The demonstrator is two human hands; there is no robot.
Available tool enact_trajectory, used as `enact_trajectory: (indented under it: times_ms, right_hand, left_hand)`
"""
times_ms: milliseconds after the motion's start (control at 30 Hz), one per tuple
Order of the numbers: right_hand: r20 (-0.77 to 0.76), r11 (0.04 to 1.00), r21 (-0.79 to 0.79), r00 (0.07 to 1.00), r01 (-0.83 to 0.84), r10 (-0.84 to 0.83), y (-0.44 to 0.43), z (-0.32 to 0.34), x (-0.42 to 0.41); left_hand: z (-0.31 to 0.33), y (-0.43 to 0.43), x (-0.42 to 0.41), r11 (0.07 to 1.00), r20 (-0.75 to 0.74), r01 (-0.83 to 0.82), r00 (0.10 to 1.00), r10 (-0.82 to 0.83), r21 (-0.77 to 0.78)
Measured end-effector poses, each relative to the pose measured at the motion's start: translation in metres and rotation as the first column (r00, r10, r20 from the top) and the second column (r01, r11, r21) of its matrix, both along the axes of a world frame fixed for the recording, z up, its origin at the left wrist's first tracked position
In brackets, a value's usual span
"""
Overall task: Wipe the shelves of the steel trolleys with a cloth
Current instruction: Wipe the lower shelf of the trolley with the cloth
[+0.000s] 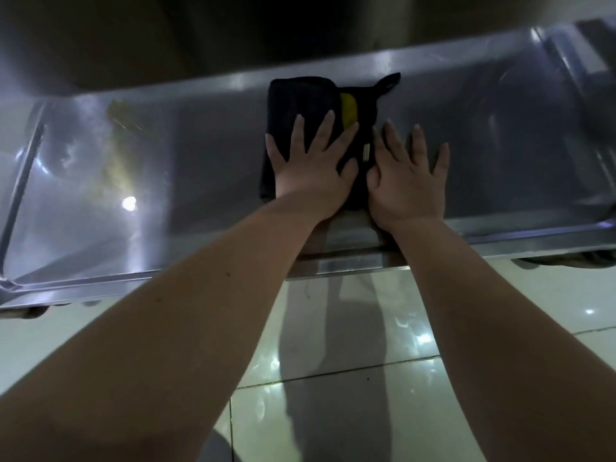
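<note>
Head view, looking down on one steel trolley shelf (200,168), its raised near rim running across the frame above a pale tiled floor (366,411). A dark folded cloth (293,98) lies flat on the shelf near its middle, closer to the far edge than to the near rim; a yellow patch (349,110) shows on its upper face, a hanging loop (388,83) projects from its far right corner, and a small pale label (366,151) sits near its right edge. The left hand (311,165) presses palm-down on the cloth, fingers straight and spread: the grip is fully open and encloses nothing. The right hand (408,181) lies just beside it, likewise flat and spread, its thumb side at the cloth's right edge and its other fingers on bare steel. Both forearms reach over the rim.
</note>
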State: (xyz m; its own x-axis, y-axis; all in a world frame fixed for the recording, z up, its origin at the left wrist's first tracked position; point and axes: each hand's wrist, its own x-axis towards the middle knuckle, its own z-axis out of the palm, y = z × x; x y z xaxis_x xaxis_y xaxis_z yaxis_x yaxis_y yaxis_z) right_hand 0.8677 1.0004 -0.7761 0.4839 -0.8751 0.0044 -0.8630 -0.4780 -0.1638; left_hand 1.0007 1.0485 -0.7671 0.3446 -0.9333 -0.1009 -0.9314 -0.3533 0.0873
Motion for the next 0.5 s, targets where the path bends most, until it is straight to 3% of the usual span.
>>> enact_trajectory:
  times_ms: [167,367,500]
  right_hand:
    - [0.020,1.000,0.015,1.000,-0.006,0.006,-0.001,0.001,0.000]
    - [-0.009,1.000,0.005,1.000,-0.003,0.003,0.001,0.002,0.001]
    - [-0.107,0.995,0.045,0.991,0.088,-0.082,0.004,0.007,0.008]
  left_hand:
    - [0.004,0.038,0.043,1.000,0.035,0.012,0.999,-0.011,-0.016]
    - [0.005,0.128,0.123,0.970,0.014,-0.239,0.971,0.240,-0.033]
    - [0.001,0.144,0.131,0.959,0.037,-0.281,0.960,0.279,0.040]
